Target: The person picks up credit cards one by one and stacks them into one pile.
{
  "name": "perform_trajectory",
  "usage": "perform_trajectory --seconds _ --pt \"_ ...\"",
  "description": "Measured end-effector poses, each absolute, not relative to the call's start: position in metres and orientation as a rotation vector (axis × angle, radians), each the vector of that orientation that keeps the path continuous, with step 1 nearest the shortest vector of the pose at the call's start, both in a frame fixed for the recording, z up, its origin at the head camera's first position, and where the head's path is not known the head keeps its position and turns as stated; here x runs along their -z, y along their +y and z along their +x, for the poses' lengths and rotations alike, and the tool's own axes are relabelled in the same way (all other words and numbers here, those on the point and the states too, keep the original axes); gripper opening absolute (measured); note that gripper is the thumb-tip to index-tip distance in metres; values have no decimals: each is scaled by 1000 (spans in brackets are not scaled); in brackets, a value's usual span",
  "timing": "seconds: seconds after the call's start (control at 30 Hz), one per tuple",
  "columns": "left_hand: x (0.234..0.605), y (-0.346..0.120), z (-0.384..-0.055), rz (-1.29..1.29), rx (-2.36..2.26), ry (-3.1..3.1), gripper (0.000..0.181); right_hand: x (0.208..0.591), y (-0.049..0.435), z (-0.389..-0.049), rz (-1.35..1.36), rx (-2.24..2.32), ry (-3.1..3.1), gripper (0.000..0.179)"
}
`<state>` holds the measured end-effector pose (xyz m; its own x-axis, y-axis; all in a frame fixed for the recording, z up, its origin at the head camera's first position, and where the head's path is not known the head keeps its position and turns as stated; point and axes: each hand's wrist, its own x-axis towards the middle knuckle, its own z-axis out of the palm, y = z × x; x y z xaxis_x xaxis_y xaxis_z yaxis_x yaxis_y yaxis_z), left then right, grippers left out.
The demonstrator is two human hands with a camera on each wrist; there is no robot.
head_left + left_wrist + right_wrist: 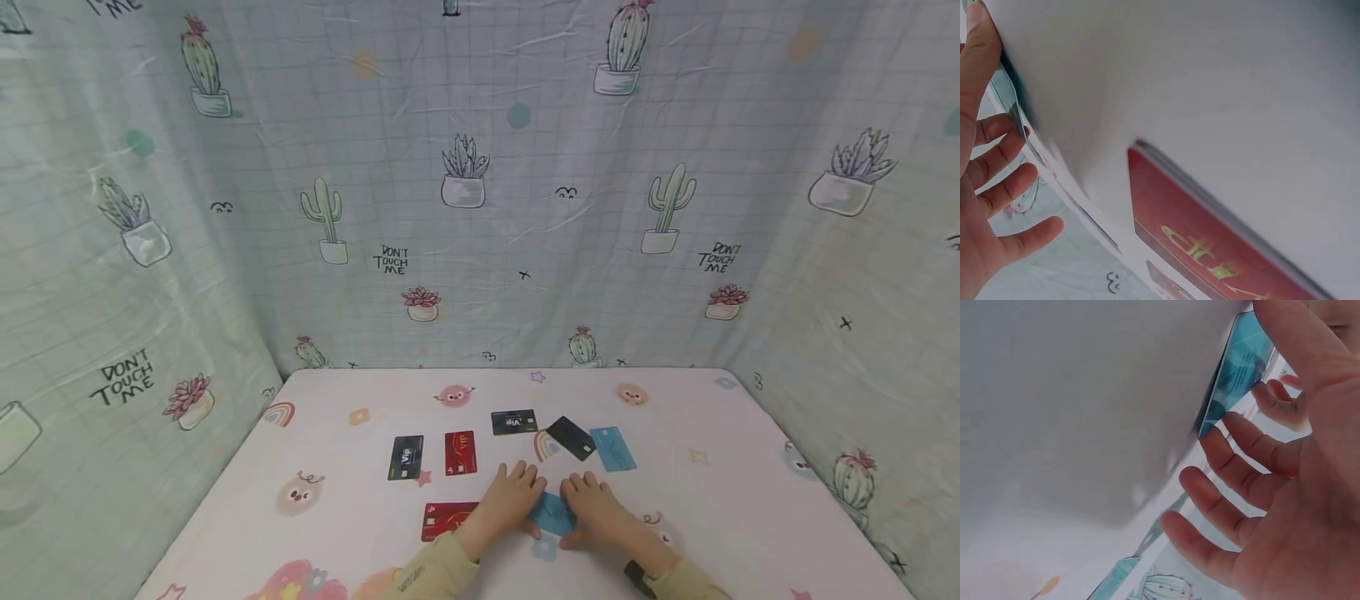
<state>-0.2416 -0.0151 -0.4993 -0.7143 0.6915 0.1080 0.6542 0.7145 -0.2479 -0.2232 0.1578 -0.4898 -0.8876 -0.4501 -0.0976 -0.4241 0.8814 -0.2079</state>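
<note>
A light blue card point(553, 514) with VIP lettering lies between my two hands near the front of the table. My left hand point(512, 498) holds its left side, thumb nearer me and fingertips at the far edge. On the opposite side my right hand point(600, 512) grips the same card with thumb and forefingers, the other fingers loosely bent. The right wrist view shows the blue card point(1241, 369) slightly tilted at those fingertips. Next to the left wrist lies a red card point(447, 520), partly covered by the arm; the left wrist view shows a red card point(1204, 231) up close.
Farther back lie a black Vip card point(406, 457), a red card point(461, 452), another black card point(514, 422), a tilted black card point(572, 437) and a second blue card point(613, 449). A dark card point(637, 577) is partly under the right forearm. A patterned curtain point(495, 233) surrounds the table.
</note>
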Motion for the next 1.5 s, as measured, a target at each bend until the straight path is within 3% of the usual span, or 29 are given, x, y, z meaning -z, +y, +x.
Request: perform_trajectory --seconds 0.97,1.5 --pt "500 -19 -237 -1065 -322 -2721 59 491 161 -218 -849 243 2973 56" --pt "499 -23 -236 -1022 -236 -2731 58 495 158 -220 -801 137 3019 62"
